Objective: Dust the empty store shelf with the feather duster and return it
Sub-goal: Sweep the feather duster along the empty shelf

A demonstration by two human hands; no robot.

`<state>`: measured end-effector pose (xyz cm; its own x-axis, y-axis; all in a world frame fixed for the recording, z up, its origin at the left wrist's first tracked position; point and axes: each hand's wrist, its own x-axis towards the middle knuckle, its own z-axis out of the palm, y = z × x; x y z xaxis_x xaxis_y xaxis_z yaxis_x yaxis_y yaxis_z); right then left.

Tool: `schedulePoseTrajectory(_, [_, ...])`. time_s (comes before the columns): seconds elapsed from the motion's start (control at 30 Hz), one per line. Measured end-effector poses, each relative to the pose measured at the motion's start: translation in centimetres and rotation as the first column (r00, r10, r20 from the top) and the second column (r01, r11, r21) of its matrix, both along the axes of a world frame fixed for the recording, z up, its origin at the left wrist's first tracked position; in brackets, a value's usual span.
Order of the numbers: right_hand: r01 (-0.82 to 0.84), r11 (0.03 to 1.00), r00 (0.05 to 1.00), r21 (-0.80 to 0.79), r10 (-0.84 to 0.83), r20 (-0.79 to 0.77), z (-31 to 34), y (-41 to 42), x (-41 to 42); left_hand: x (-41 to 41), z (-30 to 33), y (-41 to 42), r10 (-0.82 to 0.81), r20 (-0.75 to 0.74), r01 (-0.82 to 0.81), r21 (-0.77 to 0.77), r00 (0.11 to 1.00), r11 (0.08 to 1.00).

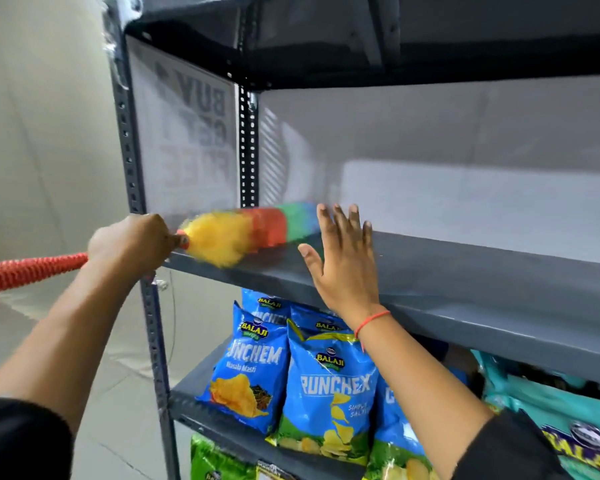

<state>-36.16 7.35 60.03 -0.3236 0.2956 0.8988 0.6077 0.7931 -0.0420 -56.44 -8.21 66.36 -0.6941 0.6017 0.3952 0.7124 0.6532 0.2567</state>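
A feather duster (243, 230) with a fluffy yellow, red, green and blue head lies blurred on the left end of the empty grey shelf (482, 271). My left hand (132, 240) is shut on its red ribbed handle, which sticks out to the left past the rack's corner post. My right hand (343, 258) hovers open over the shelf's front part, fingers spread, just right of the duster's head and apart from it. A red thread circles that wrist.
Blue chip bags (329, 386) stand on the shelf below, with teal bags (568, 410) to their right and green ones lower down. A perforated metal post (132, 161) bounds the rack's left side. A poster (187, 133) covers the side panel. Another shelf (361, 46) hangs overhead.
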Motion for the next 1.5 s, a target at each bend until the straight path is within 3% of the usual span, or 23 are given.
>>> schedulePoseTrajectory(0.13, [-0.033, 0.999, 0.999, -0.029, 0.033, -0.001, 0.0, -0.2, -1.9, -0.5, 0.0, -1.8, 0.047, -0.028, -0.044, 0.090, 0.999, 0.995])
schedulePoseTrajectory(0.23, [-0.047, 0.998, 0.997, -0.036, 0.049, 0.052, -0.2, -0.2, -2.9, -0.6, -0.5, -2.8, 0.006, 0.034, -0.007, 0.026, 0.999, 1.000])
schedulePoseTrajectory(0.3, [-0.031, 0.999, 0.997, -0.043, 0.034, 0.076, -0.3, -0.1, -3.3, -0.5, -0.5, -2.8, 0.082, -0.063, -0.084, -0.035, 0.995, 0.996])
schedulePoseTrajectory(0.43, [0.008, 0.999, 0.997, -0.047, -0.004, 0.078, -0.4, 0.1, -3.5, 0.1, 0.7, -2.1, 0.185, -0.229, -0.178, 0.051, 0.956, 0.983])
schedulePoseTrajectory(0.53, [0.005, 0.999, 0.997, -0.040, -0.002, 0.071, -0.4, 0.0, -3.4, 0.2, 0.8, -2.2, 0.102, -0.135, -0.092, 0.083, 0.986, 0.992])
schedulePoseTrajectory(0.6, [0.008, 0.999, 0.996, -0.033, -0.005, 0.088, -0.4, 0.0, -3.4, -0.1, 0.4, -2.0, 0.057, -0.099, -0.058, -0.003, 0.993, 0.998])
schedulePoseTrajectory(0.7, [0.015, 1.000, 0.995, -0.023, -0.013, 0.102, -0.4, 0.2, -3.4, -0.7, -0.1, -1.4, 0.116, -0.114, -0.125, -0.075, 0.987, 0.989])
schedulePoseTrajectory(0.8, [0.029, 0.999, 0.995, -0.014, -0.028, 0.100, -0.4, 0.3, -3.3, -1.5, 0.2, -1.2, 0.206, -0.163, -0.209, -0.004, 0.965, 0.978])
schedulePoseTrajectory(1.0, [0.049, 0.999, 0.984, 0.018, -0.051, 0.172, -0.4, -0.3, -4.3, -3.5, -1.4, -1.3, 0.136, 0.129, -0.153, 0.131, 0.982, 0.980])
schedulePoseTrajectory(1.1, [0.055, 0.995, 0.958, 0.085, -0.077, 0.275, -0.5, -0.5, -5.5, -3.7, -2.0, -1.5, 0.231, 0.076, -0.237, 0.077, 0.970, 0.969])
schedulePoseTrajectory(1.2, [0.059, 0.993, 0.944, 0.099, -0.087, 0.317, -0.8, -0.5, -6.7, -3.6, -1.9, -1.6, 0.286, 0.007, -0.285, 0.121, 0.958, 0.951])
schedulePoseTrajectory(1.37, [0.066, 0.988, 0.921, 0.141, -0.114, 0.372, -1.4, -0.6, -8.1, -4.2, -2.5, -2.0, 0.278, 0.089, -0.287, 0.113, 0.957, 0.951])
schedulePoseTrajectory(1.5, [0.068, 0.990, 0.926, 0.123, -0.109, 0.362, -1.4, -0.5, -8.4, -4.5, -2.5, -2.2, 0.298, 0.061, -0.303, 0.105, 0.952, 0.947])
